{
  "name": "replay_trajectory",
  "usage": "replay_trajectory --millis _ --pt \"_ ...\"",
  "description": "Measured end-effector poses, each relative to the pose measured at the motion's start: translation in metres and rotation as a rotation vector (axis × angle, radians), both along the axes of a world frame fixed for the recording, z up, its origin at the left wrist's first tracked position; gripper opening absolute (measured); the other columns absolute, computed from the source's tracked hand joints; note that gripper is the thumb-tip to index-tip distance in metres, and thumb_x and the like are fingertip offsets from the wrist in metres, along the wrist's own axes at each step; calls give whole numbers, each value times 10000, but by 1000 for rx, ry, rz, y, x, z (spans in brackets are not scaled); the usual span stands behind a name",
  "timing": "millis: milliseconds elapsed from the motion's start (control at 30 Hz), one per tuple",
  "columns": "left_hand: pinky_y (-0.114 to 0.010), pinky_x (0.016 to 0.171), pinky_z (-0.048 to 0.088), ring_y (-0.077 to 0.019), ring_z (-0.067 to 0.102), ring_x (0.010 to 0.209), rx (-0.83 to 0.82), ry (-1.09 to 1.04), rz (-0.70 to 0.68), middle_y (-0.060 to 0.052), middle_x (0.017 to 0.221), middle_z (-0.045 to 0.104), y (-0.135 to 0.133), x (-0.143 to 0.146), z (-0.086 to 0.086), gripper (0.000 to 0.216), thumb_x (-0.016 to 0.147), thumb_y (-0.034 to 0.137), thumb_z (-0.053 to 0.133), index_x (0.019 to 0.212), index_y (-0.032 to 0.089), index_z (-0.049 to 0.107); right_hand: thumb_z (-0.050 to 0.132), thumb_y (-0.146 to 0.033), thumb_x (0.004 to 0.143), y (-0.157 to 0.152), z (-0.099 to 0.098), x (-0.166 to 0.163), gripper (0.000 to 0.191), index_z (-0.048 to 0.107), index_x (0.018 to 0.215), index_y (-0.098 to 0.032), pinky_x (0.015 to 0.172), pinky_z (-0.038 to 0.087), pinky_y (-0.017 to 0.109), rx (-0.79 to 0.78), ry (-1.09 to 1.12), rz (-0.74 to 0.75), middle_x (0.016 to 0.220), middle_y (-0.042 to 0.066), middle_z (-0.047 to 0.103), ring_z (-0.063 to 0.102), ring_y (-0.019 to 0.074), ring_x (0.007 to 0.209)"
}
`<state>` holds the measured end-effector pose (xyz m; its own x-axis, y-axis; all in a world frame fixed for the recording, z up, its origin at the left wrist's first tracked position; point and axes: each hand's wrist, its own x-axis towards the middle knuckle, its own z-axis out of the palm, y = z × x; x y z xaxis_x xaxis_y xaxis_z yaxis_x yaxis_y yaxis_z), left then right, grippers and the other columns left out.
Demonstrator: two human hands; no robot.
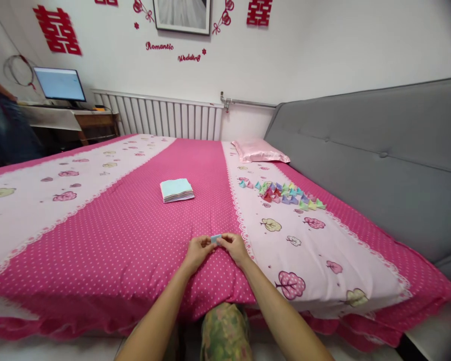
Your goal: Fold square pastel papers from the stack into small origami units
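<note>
My left hand (197,250) and my right hand (233,246) meet near the front edge of the bed, fingers pinched together on a small light-blue folded paper (215,238). Both hands rest on the pink dotted bedspread (143,240). Farther up the bed lies a stack of pale square paper sheets (177,190). To the right, a cluster of several small folded paper pieces (283,194) in many colours lies on the pale strip of the cover.
A pink satin pillow (258,150) lies by the grey padded headboard (379,160) on the right. A white radiator (165,116) runs along the far wall. A desk with a lit monitor (59,84) stands at the far left, where another person (3,125) is partly visible.
</note>
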<state>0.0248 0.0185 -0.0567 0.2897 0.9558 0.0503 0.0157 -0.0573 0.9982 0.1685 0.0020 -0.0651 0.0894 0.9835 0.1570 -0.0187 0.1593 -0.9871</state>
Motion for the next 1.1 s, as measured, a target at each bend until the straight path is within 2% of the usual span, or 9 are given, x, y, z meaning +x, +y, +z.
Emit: replay_trajectory --millis 233,367,467,633,700,767,833,933,1100 --pt "-214 499 366 -98 499 464 -24 31 11 7 508 602 2 4 8 269 540 376 721 615 131 639 652 -351 640 2 2 1 199 693 714 -172 661 447 285 8 13 -14 693 19 687 590 164 647" --pt "-209 452 343 -90 476 409 -37 34 22 7 449 575 5 10 15 287 520 387 731 557 125 617 638 -349 656 4 10 2 204 689 718 -161 572 431 252 -11 53 -26 640 12 669 561 133 558" --pt "-212 435 338 -91 473 390 -36 5 39 5 428 564 16 21 27 306 518 403 731 549 125 608 614 -380 677 14 27 9 251 686 747 -149 483 390 227 -14 64 -36 603 10 652 526 114 490" --pt "-215 491 395 -95 527 456 -39 -124 68 -6 517 609 50 50 49 323 535 415 730 599 130 591 634 -343 665 56 72 34 204 670 647 -143 543 406 230 80 -3 -20 568 -8 621 518 105 518" --pt "-220 506 416 -103 549 480 -60 -181 81 -10 547 624 64 59 53 334 547 427 722 622 136 577 649 -321 650 76 85 43 176 674 644 -147 575 413 235 113 -45 9 588 -9 631 533 111 548" --pt "-217 509 423 -104 561 497 -83 -227 101 -19 577 639 75 66 51 331 556 418 722 622 137 560 661 -305 639 92 90 49 157 677 647 -148 586 416 239 127 -85 43 594 -9 636 539 115 557" --pt "-214 512 427 -102 563 502 -112 -258 125 -27 587 641 82 69 43 324 569 407 720 599 132 552 643 -302 661 105 85 52 159 676 662 -147 578 419 240 147 -143 63 608 -2 641 546 121 567" --pt "-202 522 426 -90 558 510 -156 -278 162 -25 588 637 86 70 26 297 595 388 709 629 117 593 625 -304 686 117 65 53 165 671 665 -147 553 416 235 161 -201 64 600 6 632 541 125 561" --pt "-195 514 422 -86 554 505 -286 -289 190 -29 595 645 87 72 7 263 574 339 724 674 113 633 639 -323 685 124 30 54 179 648 630 -152 538 402 233 85 -75 58 572 -6 609 518 115 534"
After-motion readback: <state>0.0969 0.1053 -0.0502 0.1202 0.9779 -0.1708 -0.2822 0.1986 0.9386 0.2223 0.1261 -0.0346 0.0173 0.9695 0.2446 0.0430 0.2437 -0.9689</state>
